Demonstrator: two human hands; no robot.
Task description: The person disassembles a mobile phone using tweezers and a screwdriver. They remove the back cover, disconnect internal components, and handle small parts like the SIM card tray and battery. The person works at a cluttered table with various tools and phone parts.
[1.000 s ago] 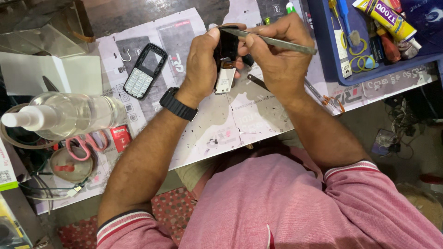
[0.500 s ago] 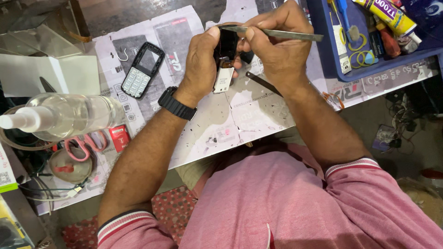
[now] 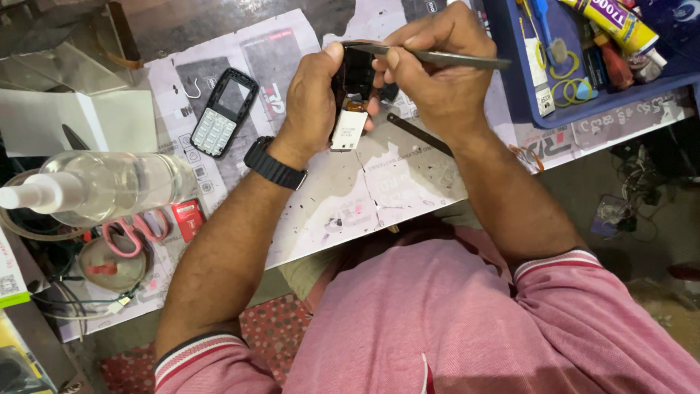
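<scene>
since a second ago the right hand [image 3: 437, 69] has lifted a little and swung its thin metal tool [image 3: 452, 57] from a downward slant to nearly level, with the tip now resting at the top edge of the small phone body [image 3: 351, 98]; judged from that, the prying or picking has moved up to the upper end of the piece, while the piece itself has barely shifted. the left hand [image 3: 310, 102] is closed around the phone body, thumb up along its near side, holding it upright just above the paper-covered table [image 3: 364, 197], its pale lower part hanging below the fingers. the right hand is closed in a pinch on the tool, knuckles up, wrist bent inward toward the left hand so the two nearly touch. the left wrist wears a black watch [image 3: 275, 164]. the separate phone front with keypad [image 3: 223, 113] lies on the paper to the left, well apart, and a clear spray bottle [image 3: 109, 186] lies further left. a blue tray [image 3: 525, 87] of tools and tubes sits to the right
</scene>
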